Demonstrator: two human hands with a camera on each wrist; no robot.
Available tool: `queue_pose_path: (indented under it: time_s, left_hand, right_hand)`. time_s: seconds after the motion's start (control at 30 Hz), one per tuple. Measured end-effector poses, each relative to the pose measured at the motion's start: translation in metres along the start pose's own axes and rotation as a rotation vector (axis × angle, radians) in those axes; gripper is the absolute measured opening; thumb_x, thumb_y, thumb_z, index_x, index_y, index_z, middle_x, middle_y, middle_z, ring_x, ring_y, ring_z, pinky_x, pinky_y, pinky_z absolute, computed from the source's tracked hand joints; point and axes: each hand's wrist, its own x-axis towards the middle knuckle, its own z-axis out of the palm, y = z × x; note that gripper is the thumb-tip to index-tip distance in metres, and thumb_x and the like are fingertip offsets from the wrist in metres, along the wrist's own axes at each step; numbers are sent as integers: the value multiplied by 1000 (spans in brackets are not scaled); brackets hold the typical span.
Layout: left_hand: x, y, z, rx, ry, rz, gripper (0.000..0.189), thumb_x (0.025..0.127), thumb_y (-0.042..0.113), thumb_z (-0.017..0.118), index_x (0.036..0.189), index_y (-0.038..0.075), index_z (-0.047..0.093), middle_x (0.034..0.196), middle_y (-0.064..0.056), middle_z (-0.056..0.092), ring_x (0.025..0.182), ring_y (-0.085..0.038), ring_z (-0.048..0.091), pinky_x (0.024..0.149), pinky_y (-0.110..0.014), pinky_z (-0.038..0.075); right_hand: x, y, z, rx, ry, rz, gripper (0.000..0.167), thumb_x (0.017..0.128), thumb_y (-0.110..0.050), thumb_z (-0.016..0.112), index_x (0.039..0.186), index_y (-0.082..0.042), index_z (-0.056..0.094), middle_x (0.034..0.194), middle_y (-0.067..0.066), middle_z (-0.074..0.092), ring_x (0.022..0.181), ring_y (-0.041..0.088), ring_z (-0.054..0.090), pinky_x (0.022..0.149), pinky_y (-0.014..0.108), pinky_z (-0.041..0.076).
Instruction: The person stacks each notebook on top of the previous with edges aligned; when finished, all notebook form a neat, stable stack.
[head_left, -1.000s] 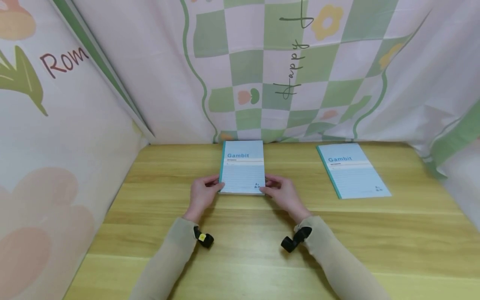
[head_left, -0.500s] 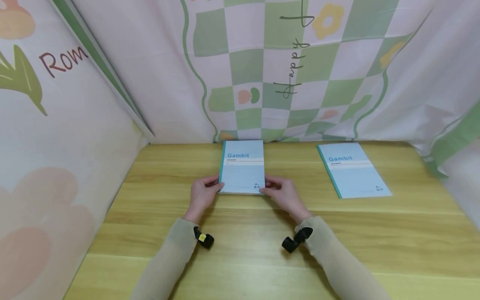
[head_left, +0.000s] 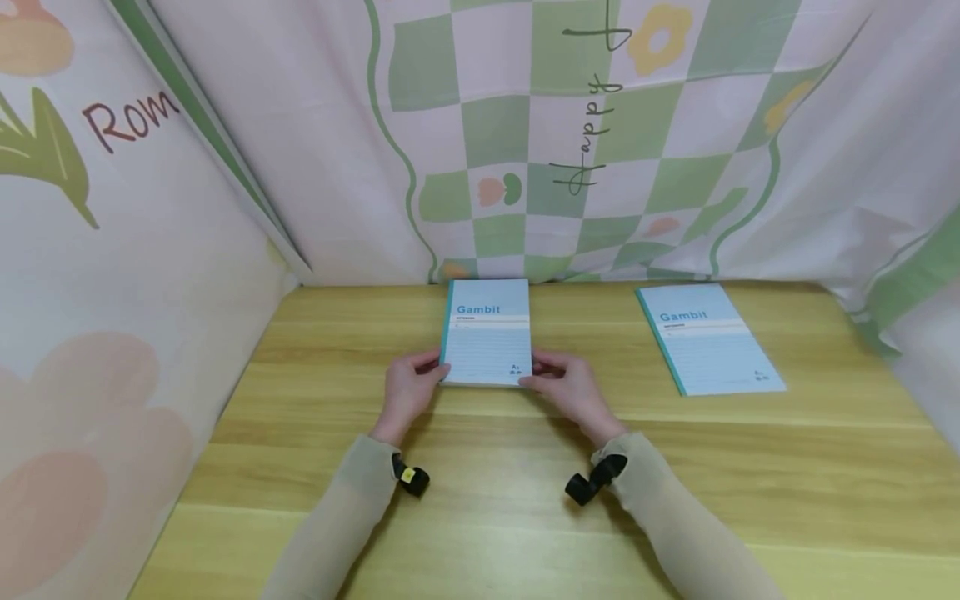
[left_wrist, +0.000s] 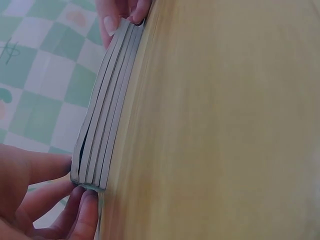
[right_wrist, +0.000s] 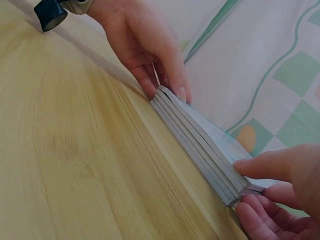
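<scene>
A neat stack of several light-blue "Gambit" notebooks [head_left: 489, 342] lies at the back middle of the table, teal spines to the left. My left hand [head_left: 409, 390] holds its near left corner, thumb on the top cover and fingers against the spine side. At the near right corner my right hand [head_left: 574, 390] grips the same stack, thumb on top and fingers along the side. Both wrist views show the page edges [left_wrist: 107, 105] of the layered notebooks, with a small gap under the top one. A single matching notebook [head_left: 708, 342] lies apart on the right, slightly turned.
The wooden table [head_left: 495, 517] reaches back to a checked green and white curtain [head_left: 562, 167], close behind the stack. Another printed curtain [head_left: 135, 275] hangs along the left side. A black wrist camera [head_left: 588, 486] sits on the right cuff, another [head_left: 412, 477] on the left.
</scene>
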Motion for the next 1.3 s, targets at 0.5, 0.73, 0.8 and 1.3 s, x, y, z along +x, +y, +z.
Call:
queue_pose_path:
  time_s: [0.5, 0.73, 0.8, 1.3]
  left_hand:
    - [1, -4, -2, -40, 19, -3, 33, 93, 13, 77, 123, 3, 71, 111, -10, 71, 103, -24, 64, 90, -40, 54]
    - [-4, 0, -9, -121, 47, 20, 46, 92, 15, 77, 132, -1, 64, 110, -12, 70, 105, -27, 64, 93, -41, 54]
    - [-6, 2, -12, -141, 60, 31, 48, 92, 15, 76, 135, -1, 63, 113, -13, 70, 106, -28, 65, 94, -42, 54]
    - [-33, 19, -6, -235, -43, 124, 47, 96, 16, 74, 138, -1, 60, 118, -11, 70, 108, -27, 66, 94, -38, 55]
  right_hand:
    - [2, 1, 2, -29, 13, 30, 46, 95, -17, 74, 138, -4, 63, 116, 11, 68, 107, 24, 62, 92, 37, 53]
    - [-1, 0, -4, 71, -16, 45, 57, 95, -22, 75, 143, 0, 56, 128, 18, 64, 113, 28, 62, 93, 34, 54]
    - [-4, -1, -8, 66, -25, 43, 58, 96, -26, 75, 144, -1, 55, 132, 17, 62, 117, 30, 60, 98, 39, 52]
    - [-33, 7, -50, 50, -57, 7, 70, 95, -42, 73, 150, -4, 48, 144, 15, 56, 128, 31, 56, 106, 39, 46]
